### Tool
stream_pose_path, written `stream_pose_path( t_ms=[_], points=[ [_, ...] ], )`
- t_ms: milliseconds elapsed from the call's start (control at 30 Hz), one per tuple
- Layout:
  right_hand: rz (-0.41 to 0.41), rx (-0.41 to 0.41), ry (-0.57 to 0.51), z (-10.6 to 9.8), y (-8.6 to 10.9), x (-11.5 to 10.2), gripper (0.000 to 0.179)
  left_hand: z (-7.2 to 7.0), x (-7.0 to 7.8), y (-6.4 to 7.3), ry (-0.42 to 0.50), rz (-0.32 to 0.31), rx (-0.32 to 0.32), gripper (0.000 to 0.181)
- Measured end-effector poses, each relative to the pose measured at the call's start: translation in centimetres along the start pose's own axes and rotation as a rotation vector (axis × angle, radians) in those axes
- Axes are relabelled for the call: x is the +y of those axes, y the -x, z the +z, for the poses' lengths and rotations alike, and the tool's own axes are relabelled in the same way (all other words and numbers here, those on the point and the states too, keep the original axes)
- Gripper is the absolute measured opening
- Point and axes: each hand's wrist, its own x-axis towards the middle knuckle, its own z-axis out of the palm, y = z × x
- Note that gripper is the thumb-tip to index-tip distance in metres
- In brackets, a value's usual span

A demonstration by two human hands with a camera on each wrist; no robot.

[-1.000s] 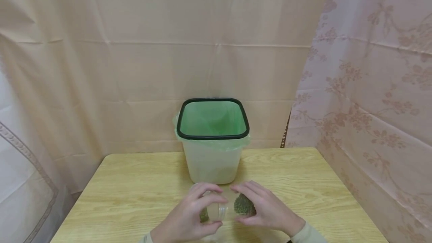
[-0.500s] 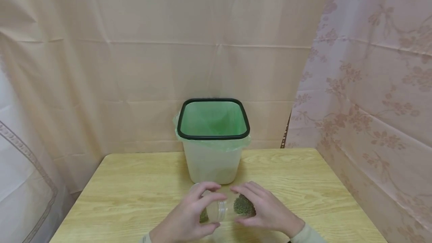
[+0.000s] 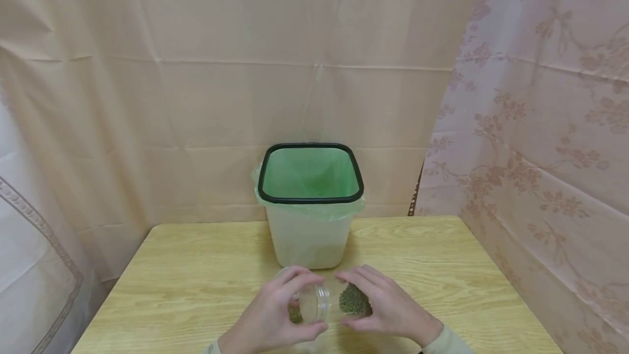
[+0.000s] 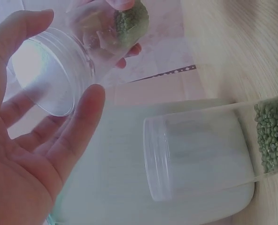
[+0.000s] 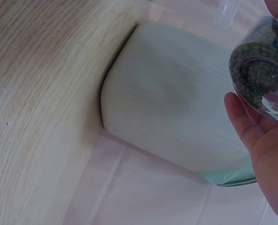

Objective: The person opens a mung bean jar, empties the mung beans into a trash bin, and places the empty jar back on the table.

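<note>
A clear jar with green beans, like mung beans, at its base is held on its side between both hands. My right hand (image 3: 390, 305) grips the bean-filled end of this jar (image 5: 258, 70). At the other end, my left hand (image 3: 270, 313) has its thumb and fingers curled around the clear round lid (image 4: 52, 70). Behind the left hand a second clear jar (image 4: 204, 150) stands upright on the table, capped, with a layer of the same beans at its bottom. In the head view the left fingers partly hide it.
A whitish bin (image 3: 309, 239) with a green liner (image 3: 314, 173) and a dark rim stands at the table's back, just beyond the hands. The wooden table (image 3: 196, 272) is bounded by a beige curtain (image 3: 221, 97) behind and a flowered one (image 3: 550, 141) on the right.
My left fingers have shifted around the lid, the fingertips drawing back and the thumb moving forward, so more of the lid shows. My right hand and the jar have hardly moved.
</note>
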Motion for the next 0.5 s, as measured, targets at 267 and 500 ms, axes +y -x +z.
stream_pose_path(
  t_ms=[267, 500],
  points=[
    [-0.003, -0.003, -0.012, 0.08, 0.01, 0.04, 0.081, -0.07, 0.27, 0.28, 0.078, -0.129, -0.012, 0.058],
    [0.011, -0.002, -0.001, 0.01, -0.03, 0.05, 0.081, -0.04, 0.27, 0.21, 0.055, -0.142, 0.006, 0.063]
  ],
)
